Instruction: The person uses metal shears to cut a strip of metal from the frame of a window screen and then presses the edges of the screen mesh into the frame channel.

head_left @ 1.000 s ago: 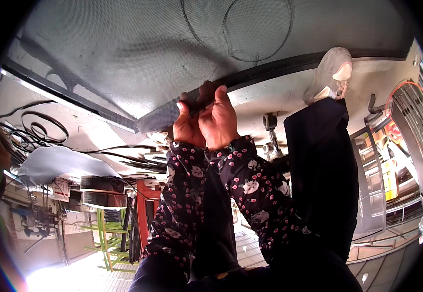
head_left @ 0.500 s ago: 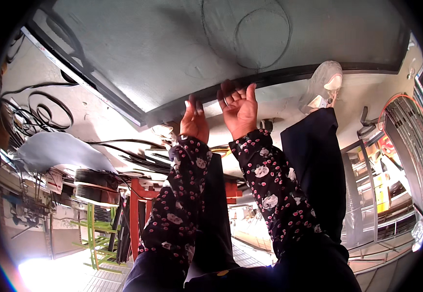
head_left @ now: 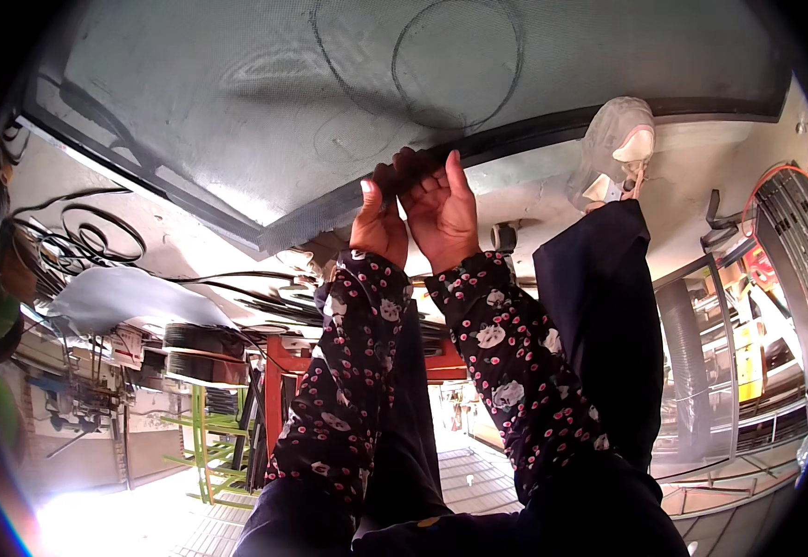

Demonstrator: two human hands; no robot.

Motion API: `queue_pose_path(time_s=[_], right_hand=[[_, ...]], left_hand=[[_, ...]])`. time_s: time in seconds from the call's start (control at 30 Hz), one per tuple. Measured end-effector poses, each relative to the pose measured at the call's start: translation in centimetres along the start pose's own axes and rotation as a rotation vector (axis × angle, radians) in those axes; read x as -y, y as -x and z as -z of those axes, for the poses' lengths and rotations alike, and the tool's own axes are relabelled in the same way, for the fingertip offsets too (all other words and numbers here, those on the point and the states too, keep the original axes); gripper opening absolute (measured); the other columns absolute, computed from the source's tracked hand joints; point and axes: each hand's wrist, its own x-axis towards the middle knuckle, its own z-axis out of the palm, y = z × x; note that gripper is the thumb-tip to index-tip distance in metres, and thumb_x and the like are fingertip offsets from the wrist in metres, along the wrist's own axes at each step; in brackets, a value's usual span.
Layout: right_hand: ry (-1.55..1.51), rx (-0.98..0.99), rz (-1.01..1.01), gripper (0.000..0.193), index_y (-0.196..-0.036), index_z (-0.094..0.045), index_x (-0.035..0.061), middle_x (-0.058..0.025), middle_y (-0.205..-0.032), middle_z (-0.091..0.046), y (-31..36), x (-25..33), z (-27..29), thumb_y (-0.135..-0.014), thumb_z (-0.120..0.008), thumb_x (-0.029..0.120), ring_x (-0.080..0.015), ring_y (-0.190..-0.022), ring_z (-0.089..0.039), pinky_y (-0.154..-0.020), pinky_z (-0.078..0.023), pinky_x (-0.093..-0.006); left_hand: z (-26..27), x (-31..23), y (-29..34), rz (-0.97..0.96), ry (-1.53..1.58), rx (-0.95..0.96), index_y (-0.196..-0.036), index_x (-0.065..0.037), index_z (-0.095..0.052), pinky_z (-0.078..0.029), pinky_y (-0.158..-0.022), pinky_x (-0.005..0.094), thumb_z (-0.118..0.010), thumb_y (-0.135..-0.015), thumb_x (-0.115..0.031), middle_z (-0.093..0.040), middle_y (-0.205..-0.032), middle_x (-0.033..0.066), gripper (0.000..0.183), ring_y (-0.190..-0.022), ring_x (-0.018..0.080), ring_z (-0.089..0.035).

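A large grey mesh screen (head_left: 255,102) with a black frame (head_left: 553,123) lies in front of me. Along its near edge, toward the left, a strip of loose mesh (head_left: 316,212) overhangs the frame. At that edge my left hand (head_left: 378,227) has its fingers bent against the mesh, thumb raised. Close beside it, my right hand (head_left: 446,212) turns its palm toward me, with fingers curled at the mesh edge and the thumb upright. Dark shading covers the fingertips of both hands, so their exact hold is partly hidden. A thin dark looped line (head_left: 395,70) shows on the mesh.
My shoe (head_left: 619,144) stands against the frame's near edge at right. Black coiled strips (head_left: 97,227) lie on the floor at left, near a spool (head_left: 204,353) and a green rack (head_left: 204,436). Framed panels (head_left: 701,371) and long profiles (head_left: 789,232) lean at right.
My hands have drawn closer together; the right one has moved slightly left. The looped line has shifted left, and more loose mesh shows over the frame beside my left hand.
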Motion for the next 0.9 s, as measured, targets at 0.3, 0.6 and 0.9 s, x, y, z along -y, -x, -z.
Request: queue_pose_path(time_s=[0.3,0.6,0.9], right_hand=[[-0.093,-0.184,0.174,0.031,-0.088,-0.048,0.0037,-0.0059,-0.079,-0.051,-0.9,-2.9,-1.8,-0.088,-0.048,0.035,-0.0215,-0.071,-0.051,-0.065,-0.047,-0.0396],[0.026,-0.193,0.230,0.029,-0.081,-0.050,0.0072,-0.0013,-0.072,-0.052,2.7,-3.2,-3.1,-0.083,-0.054,0.036,-0.0142,-0.068,-0.051,-0.070,-0.045,-0.0324],[0.249,-0.283,0.232,0.040,-0.094,-0.050,0.0079,-0.0038,-0.091,-0.055,1.7,-1.0,-1.0,-0.082,-0.052,0.046,-0.0181,-0.092,-0.051,-0.085,-0.037,-0.0356]], left_hand=[[0.2,-1.0,0.0,0.292,0.285,0.045,-0.123,-0.011,-0.040,-0.027,-0.102,0.0422,-0.049,-0.085,-0.034,-0.044,-0.125,0.0132,0.045,-0.119,0.0271,-0.038],[-1.4,-1.8,4.1,0.208,0.304,0.022,-0.113,-0.010,-0.049,-0.031,-0.100,0.0374,-0.050,-0.086,-0.033,-0.051,-0.115,0.0070,0.036,-0.114,0.0231,-0.042],[-0.8,-2.0,2.3,0.046,0.190,-0.208,-0.110,0.003,-0.048,-0.034,-0.100,0.0300,-0.055,-0.084,-0.013,-0.054,-0.108,0.0099,0.031,-0.104,0.0179,-0.049]])
